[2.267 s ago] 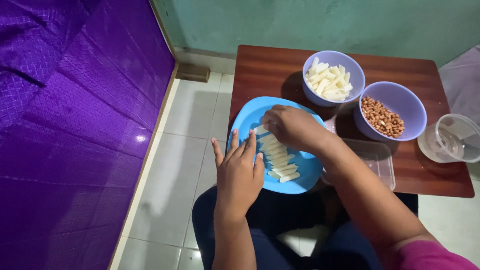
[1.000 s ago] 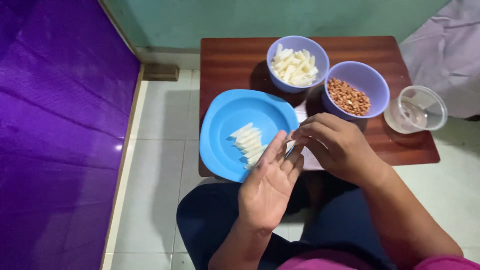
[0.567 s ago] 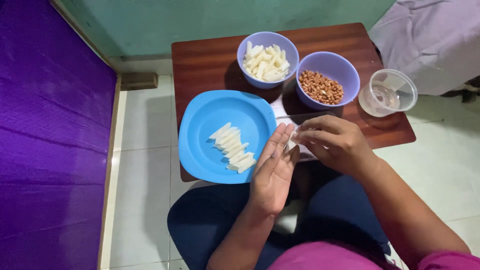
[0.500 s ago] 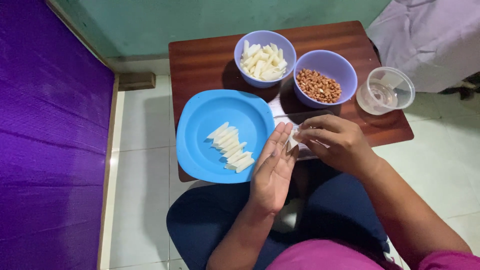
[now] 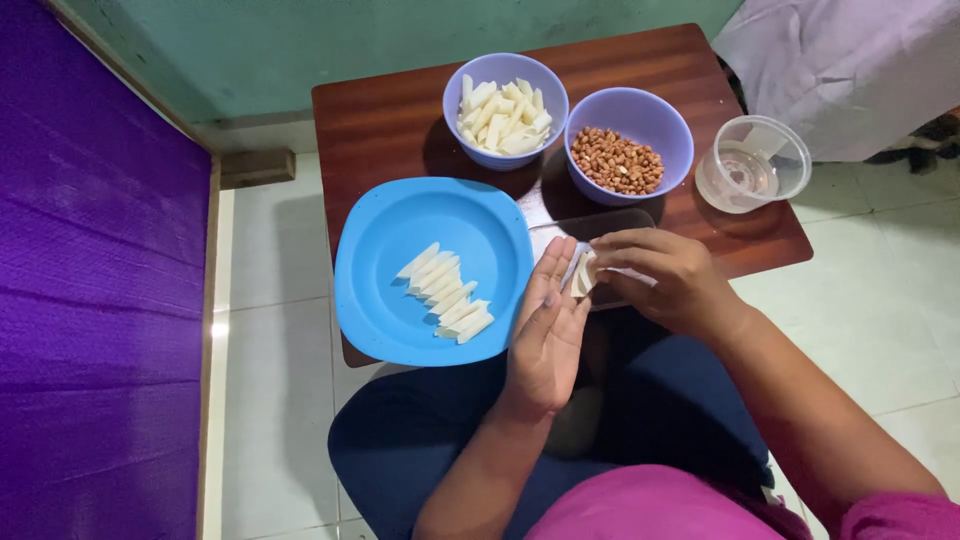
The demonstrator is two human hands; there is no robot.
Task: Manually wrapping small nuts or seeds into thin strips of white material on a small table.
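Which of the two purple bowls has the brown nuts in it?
The right purple bowl, beside the clear plastic cup, holds brown peanuts. The other purple bowl holds pale white sticks instead.

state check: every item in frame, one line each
blue plate: holds a row of white sticks
left bowl: full of white sticks
right bowl: part-filled with peanuts
clear cup: upright, empty
left hand: open, flat
right hand: pinching white pieces

No packages, labels, signs, screens.
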